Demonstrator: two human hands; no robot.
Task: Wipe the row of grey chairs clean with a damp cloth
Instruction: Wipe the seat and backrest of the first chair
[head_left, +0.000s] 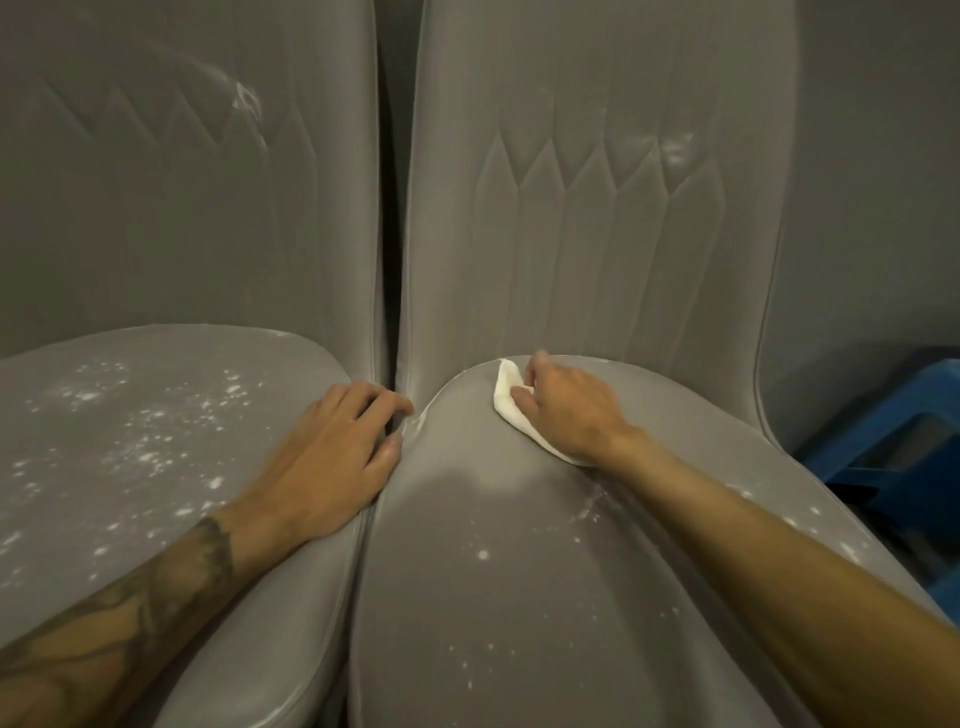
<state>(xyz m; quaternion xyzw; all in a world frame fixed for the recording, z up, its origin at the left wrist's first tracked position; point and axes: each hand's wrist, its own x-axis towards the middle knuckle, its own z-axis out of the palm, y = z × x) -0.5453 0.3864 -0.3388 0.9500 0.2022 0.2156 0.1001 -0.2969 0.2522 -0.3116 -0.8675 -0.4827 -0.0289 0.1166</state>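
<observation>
Two grey padded chairs stand side by side, the left chair (130, 441) and the right chair (509, 597), both speckled with white spots on their seats. My right hand (566, 410) presses a white cloth (506, 397) onto the back part of the right chair's seat, near the backrest; its fingers curl over the cloth. My left hand (332, 457) rests on the right edge of the left chair's seat, fingers spread and reaching into the gap between the chairs. White smears also mark both backrests.
A blue plastic stool or crate (893, 452) stands low at the right, beside the right chair. A grey wall (883, 156) rises behind it. A narrow dark gap (389, 208) separates the two backrests.
</observation>
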